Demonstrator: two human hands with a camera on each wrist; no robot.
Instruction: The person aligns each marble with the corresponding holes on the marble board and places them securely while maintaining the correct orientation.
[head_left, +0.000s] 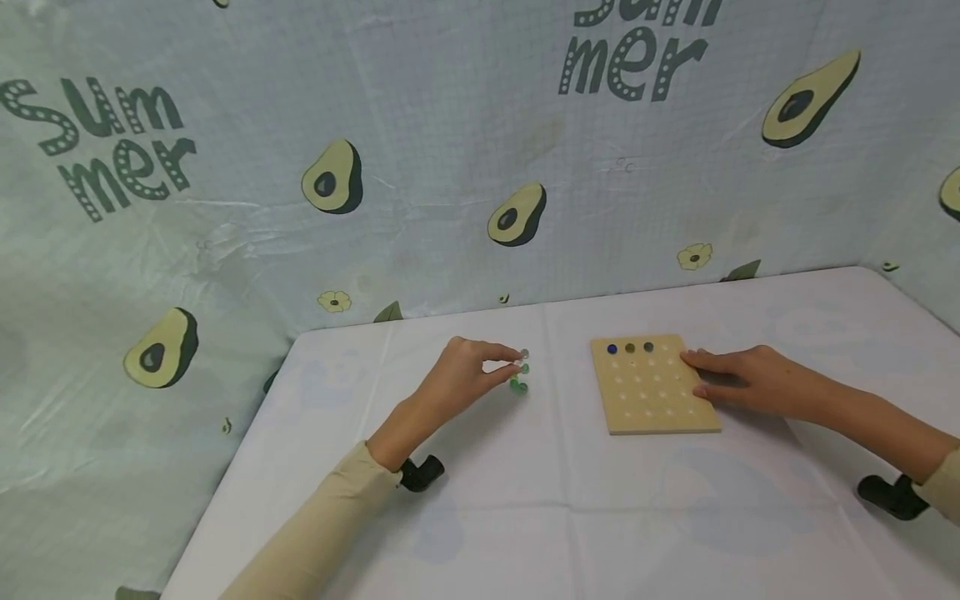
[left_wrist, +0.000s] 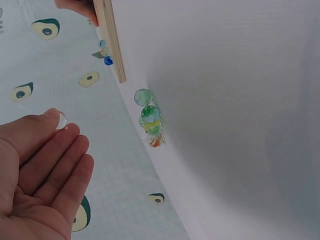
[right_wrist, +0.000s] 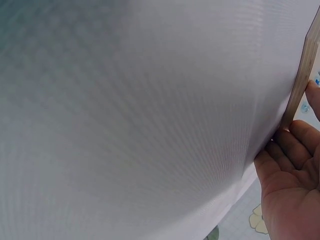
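My left hand (head_left: 457, 379) pinches a clear glass marble (left_wrist: 62, 120) between thumb and index finger; the other fingers lie loosely bent in the left wrist view. Just beyond those fingertips, several green-tinted marbles (head_left: 519, 386) sit close together on the table, one showing orange and one yellow. A square wooden board (head_left: 637, 400) with rows of shallow round hollows lies to the right. Its far row holds a blue marble (head_left: 612, 349), an olive marble (head_left: 630, 347) and a greyish marble (head_left: 648, 347). My right hand (head_left: 757, 379) holds the board's right edge with thumb and fingers.
A white cloth (head_left: 510, 533) covers the table. Behind and to the left hangs a pale curtain (head_left: 420, 167) printed with avocados and lettering. Black camera mounts (head_left: 423, 473) sit at both wrists.
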